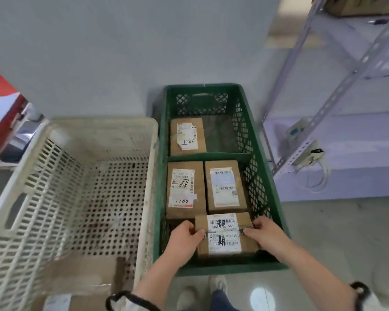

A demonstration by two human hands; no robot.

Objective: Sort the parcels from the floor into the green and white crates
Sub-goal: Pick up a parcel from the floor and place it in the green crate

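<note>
Two-handed hold on the parcel: left grip and right grip pinching its short ends, low at the near end of the green crate. Could catch on the left box and right box just beyond, being nearly against them, and land tilted, or drop crooked should one side release early. Reads roughly "507 N705 A68" on the top label, "N705" below; handwritten "1100" on the left box.
</note>
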